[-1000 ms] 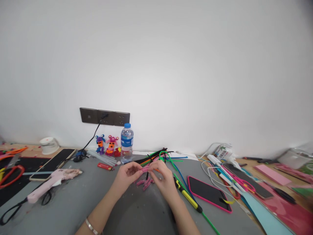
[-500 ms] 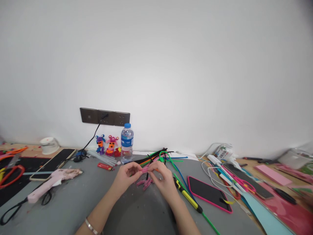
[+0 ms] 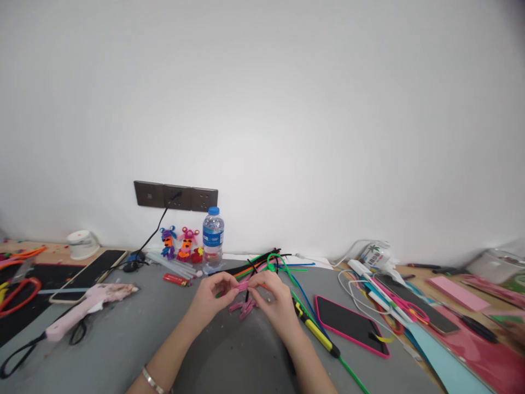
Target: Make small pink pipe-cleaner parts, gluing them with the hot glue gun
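Observation:
Between my two hands is a small pink pipe cleaner piece [image 3: 243,285], pinched from both sides. My left hand [image 3: 214,294] has thumb and forefinger closed on its left end. On the other end, the fingers of my right hand [image 3: 271,295] are closed too, partly covering it. Just below my fingertips lie more pink pipe cleaner pieces [image 3: 246,310] on the grey mat [image 3: 229,350]. Behind my hands spreads a bundle of black, orange and green pipe cleaners [image 3: 262,261]. A yellow and black craft knife [image 3: 315,329] lies right of my right hand.
A water bottle [image 3: 213,241] stands behind, beside small pipe cleaner figures [image 3: 187,244]. At left lie a pink glue gun [image 3: 88,309], a red lighter [image 3: 175,279] and orange scissors [image 3: 24,293]. A pink-cased phone [image 3: 351,325], cables and pink scissors [image 3: 414,311] lie to the right.
Both hands stay in nearly the same place, still pinching the pink piece. Only a very slight shift of the fingers shows.

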Demonstrator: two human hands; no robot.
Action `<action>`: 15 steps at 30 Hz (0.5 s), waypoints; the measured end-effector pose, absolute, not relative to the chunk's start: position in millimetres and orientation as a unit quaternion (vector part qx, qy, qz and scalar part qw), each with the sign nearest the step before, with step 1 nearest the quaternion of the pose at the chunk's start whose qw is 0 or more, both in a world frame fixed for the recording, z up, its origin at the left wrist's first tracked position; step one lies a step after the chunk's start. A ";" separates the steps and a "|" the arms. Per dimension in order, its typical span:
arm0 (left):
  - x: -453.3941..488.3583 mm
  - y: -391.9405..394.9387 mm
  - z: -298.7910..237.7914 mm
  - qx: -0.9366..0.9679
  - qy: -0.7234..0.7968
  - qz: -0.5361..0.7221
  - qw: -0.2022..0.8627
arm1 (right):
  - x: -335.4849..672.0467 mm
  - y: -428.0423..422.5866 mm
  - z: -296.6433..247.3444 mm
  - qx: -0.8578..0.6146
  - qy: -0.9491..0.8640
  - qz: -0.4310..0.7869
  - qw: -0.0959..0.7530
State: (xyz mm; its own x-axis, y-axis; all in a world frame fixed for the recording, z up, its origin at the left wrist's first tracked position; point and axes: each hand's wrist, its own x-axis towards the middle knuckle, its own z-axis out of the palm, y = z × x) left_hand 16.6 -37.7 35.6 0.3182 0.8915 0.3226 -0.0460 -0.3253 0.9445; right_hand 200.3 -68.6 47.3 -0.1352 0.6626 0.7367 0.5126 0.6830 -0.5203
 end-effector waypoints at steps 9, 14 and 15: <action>17.2 -40.7 43.0 0.649 0.337 0.479 0.484 | 200.3 -67.7 50.3 -0.388 -0.744 0.074 0.540; 16.8 -39.7 39.8 0.653 0.334 0.478 0.484 | 201.1 -67.2 48.9 -0.385 -0.744 0.083 0.540; 16.8 -39.5 39.2 0.652 0.333 0.479 0.484 | 201.1 -67.2 48.8 -0.385 -0.744 0.085 0.541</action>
